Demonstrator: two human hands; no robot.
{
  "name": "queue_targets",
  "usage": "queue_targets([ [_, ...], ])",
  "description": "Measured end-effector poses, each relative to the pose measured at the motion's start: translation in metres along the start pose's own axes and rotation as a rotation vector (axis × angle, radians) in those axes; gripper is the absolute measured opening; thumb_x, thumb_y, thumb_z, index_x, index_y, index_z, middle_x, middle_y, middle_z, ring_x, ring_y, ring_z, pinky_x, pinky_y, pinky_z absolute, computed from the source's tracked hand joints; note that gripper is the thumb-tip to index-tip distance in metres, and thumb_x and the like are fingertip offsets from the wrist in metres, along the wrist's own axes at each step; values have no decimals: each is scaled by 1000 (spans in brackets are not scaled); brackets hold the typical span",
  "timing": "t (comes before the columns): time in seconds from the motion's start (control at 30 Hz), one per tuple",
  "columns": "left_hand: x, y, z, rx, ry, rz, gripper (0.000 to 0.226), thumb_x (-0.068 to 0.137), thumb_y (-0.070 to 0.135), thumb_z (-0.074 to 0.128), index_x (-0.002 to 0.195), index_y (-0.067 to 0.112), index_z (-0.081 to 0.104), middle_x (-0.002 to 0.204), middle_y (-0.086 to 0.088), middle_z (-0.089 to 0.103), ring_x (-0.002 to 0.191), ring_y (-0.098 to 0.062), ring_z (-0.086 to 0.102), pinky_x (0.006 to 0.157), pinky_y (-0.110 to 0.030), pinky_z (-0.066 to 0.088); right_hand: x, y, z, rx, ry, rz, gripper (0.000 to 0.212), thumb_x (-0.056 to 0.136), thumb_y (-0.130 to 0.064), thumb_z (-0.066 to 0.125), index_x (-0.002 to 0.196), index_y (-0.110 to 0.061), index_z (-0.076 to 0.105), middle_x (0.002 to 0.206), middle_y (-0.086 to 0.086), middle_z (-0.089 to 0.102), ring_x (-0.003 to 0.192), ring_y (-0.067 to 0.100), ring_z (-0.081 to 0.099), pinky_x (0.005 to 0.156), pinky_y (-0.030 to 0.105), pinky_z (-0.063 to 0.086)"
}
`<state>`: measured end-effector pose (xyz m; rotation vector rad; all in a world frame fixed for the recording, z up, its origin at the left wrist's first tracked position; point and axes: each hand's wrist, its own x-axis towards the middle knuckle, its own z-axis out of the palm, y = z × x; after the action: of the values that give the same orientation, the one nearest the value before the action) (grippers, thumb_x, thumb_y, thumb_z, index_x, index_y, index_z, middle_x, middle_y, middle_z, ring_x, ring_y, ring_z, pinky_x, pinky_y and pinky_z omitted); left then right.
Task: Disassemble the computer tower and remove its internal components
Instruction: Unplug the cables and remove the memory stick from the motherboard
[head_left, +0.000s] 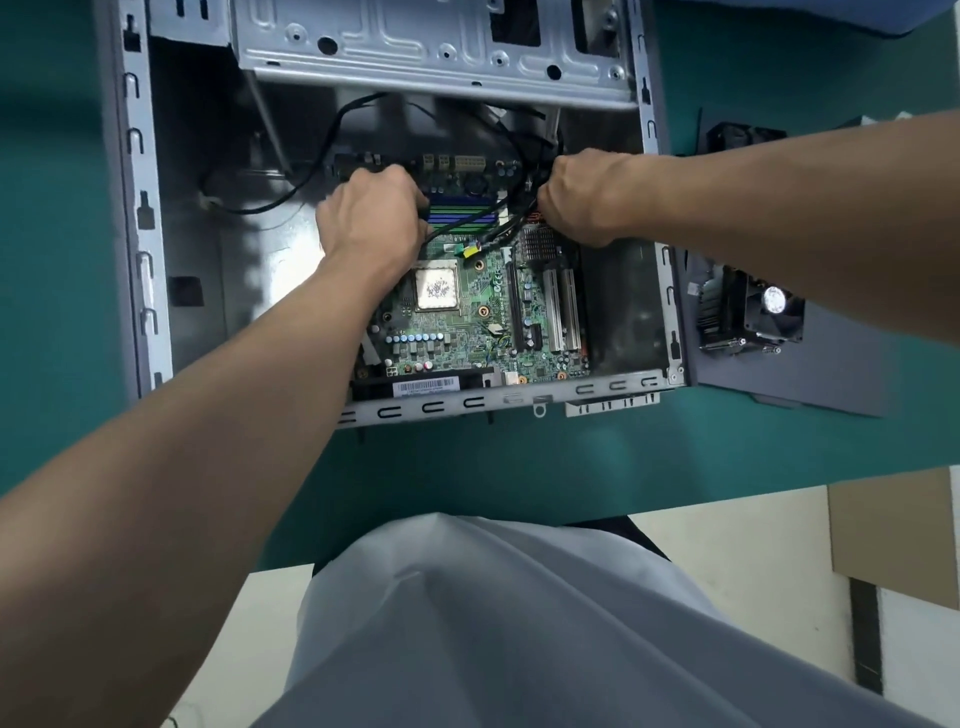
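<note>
- Nearest the camera, well short of the motherboard (467, 322), the person's grey garment (493, 623) fills the bottom of the view, with the green table (571, 457) beyond it.
- The computer tower (140, 234) lies on its side, open, and the motherboard sits in its floor, right of centre.
- On the motherboard's near half the bare processor (437, 287) shows, cooler gone. The long expansion slots (561, 306) stand to its right.
- Right of the motherboard, outside the case, the removed cooler fan (748, 317) rests on the grey side panel (831, 374).
- Now the action: the left hand (371, 213) is down at the left end of the blue and green memory slots (462, 213), on the motherboard's far half.
- Its fingers curl under and are hidden, so I cannot tell what they hold.
- The right hand (587, 197) is at the slots' right end, knuckles up among the black cables (332, 135). Its grip is hidden too.
- My read: this is thin, stiff, brittle hardware, light in the hand.
- Anything here wants holding by its edges or end latches and lifting straight, never twisting. Cables want gripping by the plug, not the soft wire.
- Beyond the motherboard's far edge, the metal drive cage (431, 47) spans the case.
</note>
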<state>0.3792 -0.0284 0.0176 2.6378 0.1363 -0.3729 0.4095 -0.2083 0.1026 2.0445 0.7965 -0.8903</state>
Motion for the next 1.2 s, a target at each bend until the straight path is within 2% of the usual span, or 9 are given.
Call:
queue_targets([
  [0.1, 0, 0, -1, 0, 0, -4, 31, 84, 34, 73, 114, 30, 69, 113, -14, 66, 106, -37, 60, 82, -35, 43, 0, 1, -4, -39, 6, 16, 26, 98, -1, 34, 121, 4, 45, 115, 19, 54, 58, 16, 31, 65, 28, 40],
  [0.17, -1, 0, 0, 3, -2, 0, 31, 84, 33, 73, 114, 29, 68, 113, -14, 67, 106, -37, 60, 81, -35, 42, -2, 1, -4, -52, -10, 13, 26, 98, 0, 35, 121, 4, 46, 114, 19, 54, 62, 17, 36, 65, 28, 40],
  [0.27, -1, 1, -1, 2, -4, -2, 31, 84, 33, 73, 115, 30, 68, 114, -15, 66, 107, -37, 59, 81, -35, 41, -4, 0, -3, -47, -49, 5, 23, 99, -1, 37, 118, 3, 48, 98, 12, 53, 59, 15, 39, 56, 24, 37],
  [0.43, -2, 1, -1, 11, -6, -3, 32, 85, 34, 72, 116, 30, 68, 114, -15, 66, 107, -37, 60, 80, -35, 42, -7, -3, -2, -110, -70, 8, 22, 95, 2, 40, 113, 2, 54, 106, 16, 61, 55, 16, 41, 46, 25, 38],
  [0.6, -4, 2, -1, 12, -3, -3, 32, 86, 33, 70, 118, 30, 67, 116, -15, 65, 108, -37, 59, 84, -37, 44, -5, -1, 6, -161, -2, 1, 25, 98, -2, 35, 117, 3, 49, 107, 19, 59, 71, 22, 46, 61, 30, 42],
  [0.77, -3, 1, -1, 0, -7, -9, 32, 86, 33, 71, 117, 30, 67, 116, -15, 65, 109, -37, 59, 84, -37, 44, -1, -3, 7, -142, -59, 59, 19, 93, 0, 44, 110, 3, 51, 93, 17, 52, 77, 26, 50, 66, 34, 46],
  [0.93, -3, 0, -2, -12, -14, -15, 31, 85, 33, 71, 115, 31, 68, 116, -14, 65, 109, -37, 58, 85, -37, 43, 0, -6, 6, -147, -23, 72, 24, 96, -4, 42, 116, 3, 53, 103, 18, 59, 83, 28, 60, 61, 35, 49],
  [1.1, -4, 2, -4, -7, -15, -18, 32, 85, 33, 71, 117, 31, 67, 117, -14, 65, 109, -37, 58, 84, -36, 44, -5, -7, 6, -121, -8, 47, 16, 99, -6, 36, 104, 2, 50, 91, 17, 52, 67, 24, 47, 63, 33, 45],
  [1.2, -5, 3, -5, 3, -18, -15, 32, 86, 33, 70, 118, 31, 67, 117, -15, 64, 110, -37, 58, 84, -36, 43, -5, -8, 5, -53, 29, 100, 21, 100, -9, 33, 105, 1, 50, 86, 16, 44, 72, 26, 44, 68, 36, 43],
])
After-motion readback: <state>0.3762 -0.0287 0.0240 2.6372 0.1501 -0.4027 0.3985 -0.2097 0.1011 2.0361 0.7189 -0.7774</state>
